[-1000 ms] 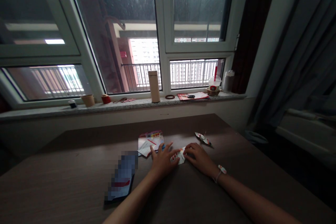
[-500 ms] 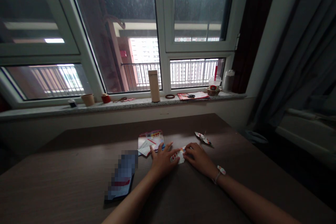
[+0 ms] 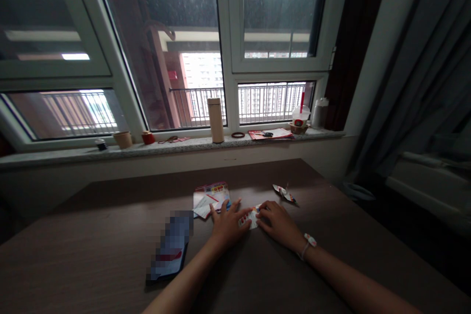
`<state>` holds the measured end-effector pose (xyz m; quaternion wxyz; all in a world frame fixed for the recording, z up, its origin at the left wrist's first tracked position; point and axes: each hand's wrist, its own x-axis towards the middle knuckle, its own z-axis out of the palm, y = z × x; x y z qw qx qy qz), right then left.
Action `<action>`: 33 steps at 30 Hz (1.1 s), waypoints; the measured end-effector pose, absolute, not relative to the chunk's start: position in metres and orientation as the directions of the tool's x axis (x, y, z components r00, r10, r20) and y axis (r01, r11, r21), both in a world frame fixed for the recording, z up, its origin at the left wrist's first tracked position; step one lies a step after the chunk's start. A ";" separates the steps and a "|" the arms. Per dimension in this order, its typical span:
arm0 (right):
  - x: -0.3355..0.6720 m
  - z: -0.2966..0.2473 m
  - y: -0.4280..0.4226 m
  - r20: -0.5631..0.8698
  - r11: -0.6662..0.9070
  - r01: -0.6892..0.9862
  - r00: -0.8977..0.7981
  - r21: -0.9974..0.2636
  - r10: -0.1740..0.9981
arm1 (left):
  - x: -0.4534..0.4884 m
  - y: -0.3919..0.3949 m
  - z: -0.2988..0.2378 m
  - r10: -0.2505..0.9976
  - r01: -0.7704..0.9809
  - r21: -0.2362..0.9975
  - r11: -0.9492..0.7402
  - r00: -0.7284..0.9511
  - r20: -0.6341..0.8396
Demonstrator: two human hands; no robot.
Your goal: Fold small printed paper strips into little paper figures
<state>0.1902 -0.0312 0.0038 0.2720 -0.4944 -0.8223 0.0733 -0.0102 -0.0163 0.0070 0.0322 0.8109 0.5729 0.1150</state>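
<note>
A small piece of printed paper (image 3: 253, 218), white with coloured patches, lies on the table between my two hands. My left hand (image 3: 227, 223) rests over its left side with the fingers spread, index finger and thumb touching the paper. At the paper's right edge, the fingers of my right hand (image 3: 276, 221) are bent and closed on it; the fingertips are partly hidden. Just beyond my left hand sit several printed sheets (image 3: 210, 196). A folded paper crane (image 3: 285, 194) lies past my right hand.
Left of my forearm is a phone (image 3: 171, 245) with a blurred screen, on the brown table (image 3: 99, 235). Along the windowsill (image 3: 191, 146) stand a tan flask (image 3: 215, 120), a paper cup (image 3: 122, 139), a drink cup with red straw (image 3: 300, 117) and scissors (image 3: 265, 134) on papers.
</note>
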 end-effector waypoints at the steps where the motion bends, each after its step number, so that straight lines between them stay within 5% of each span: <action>1: 0.191 0.004 -0.031 0.370 0.501 0.772 -0.366 -0.392 0.854 | -0.010 -0.016 0.007 0.937 0.923 0.182 -0.340 0.316 0.146; 33: 0.198 0.000 -0.024 0.351 0.498 0.718 -0.362 -0.486 0.864 | -0.011 -0.017 0.002 0.927 0.927 0.157 -0.341 0.304 0.220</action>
